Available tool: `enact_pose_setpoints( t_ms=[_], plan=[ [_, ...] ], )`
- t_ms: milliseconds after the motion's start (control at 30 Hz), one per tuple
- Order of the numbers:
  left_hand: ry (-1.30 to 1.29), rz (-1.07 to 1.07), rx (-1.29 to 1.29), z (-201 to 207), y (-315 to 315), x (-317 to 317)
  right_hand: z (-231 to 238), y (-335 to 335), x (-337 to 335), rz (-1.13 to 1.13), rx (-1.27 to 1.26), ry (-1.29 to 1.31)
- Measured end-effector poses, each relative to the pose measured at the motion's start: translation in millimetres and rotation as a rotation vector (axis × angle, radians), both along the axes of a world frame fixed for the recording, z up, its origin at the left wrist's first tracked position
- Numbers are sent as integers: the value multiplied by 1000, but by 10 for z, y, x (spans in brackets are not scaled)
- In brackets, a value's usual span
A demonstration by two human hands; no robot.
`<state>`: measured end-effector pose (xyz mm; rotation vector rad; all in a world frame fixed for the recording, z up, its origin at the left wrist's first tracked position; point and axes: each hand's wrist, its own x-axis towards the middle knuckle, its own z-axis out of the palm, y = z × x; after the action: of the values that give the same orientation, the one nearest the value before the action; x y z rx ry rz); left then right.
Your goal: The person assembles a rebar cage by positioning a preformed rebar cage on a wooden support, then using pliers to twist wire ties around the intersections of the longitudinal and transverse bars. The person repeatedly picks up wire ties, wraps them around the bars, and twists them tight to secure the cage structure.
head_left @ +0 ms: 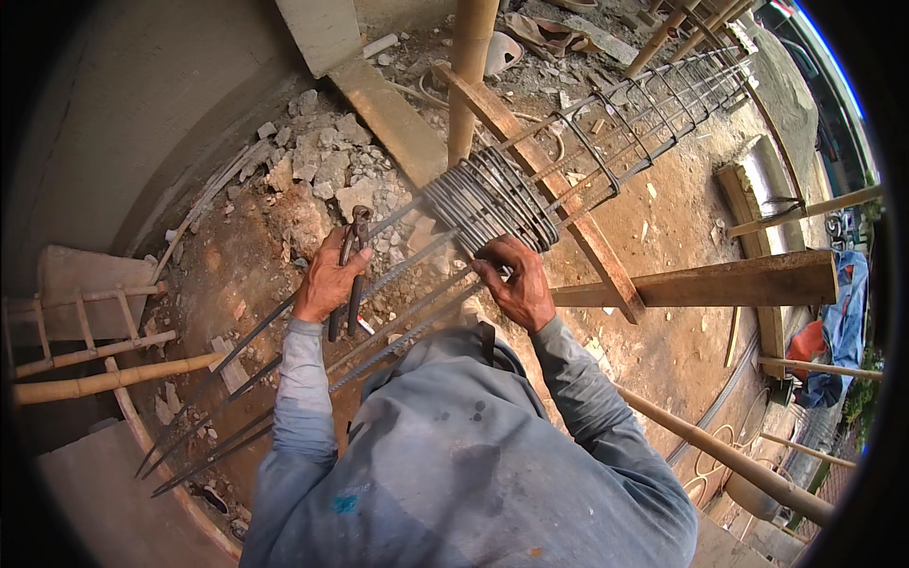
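Observation:
My left hand (325, 282) is closed on a pair of pincers (356, 293), jaws pointing up and handles hanging below the fingers. Long steel rebars (402, 275) run diagonally past both hands. A tight bundle of square rebar stirrups (492, 204) is stacked around these bars in front of me. At the bundle's near lower corner, my right hand (521, 287) curls its fingers around the stirrups. Beyond them, spaced stirrups form an open rebar cage (653, 123) reaching to the far right.
A wooden crosspiece (598, 251) lies under the cage, and a thick plank (720, 284) extends right. An upright bamboo pole (470, 76) stands behind the bundle. Broken rubble (327, 156) covers the ground by the wall. A bamboo ladder (85, 322) lies at left; a blue tarp (846, 322) hangs right.

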<state>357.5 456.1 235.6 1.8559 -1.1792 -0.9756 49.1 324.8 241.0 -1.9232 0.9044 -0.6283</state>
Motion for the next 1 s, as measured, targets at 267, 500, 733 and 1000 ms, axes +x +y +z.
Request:
enact_pose_setpoints(
  t_ms=[267,500,733,1000],
  plan=[
    [369,-222,-262,560,-572,-1068,136,478,317,264,664,-284],
    [202,-560,-294,258,-779,-1237,294,279,-690,46,571,-239],
    [363,-22,-166,-168,-703,-1208,109,86,-1579,-459,422,-37],
    [193,340,10,-323,-805,-1367,-124,-294,-2017,-590,-265,758]
  ],
)
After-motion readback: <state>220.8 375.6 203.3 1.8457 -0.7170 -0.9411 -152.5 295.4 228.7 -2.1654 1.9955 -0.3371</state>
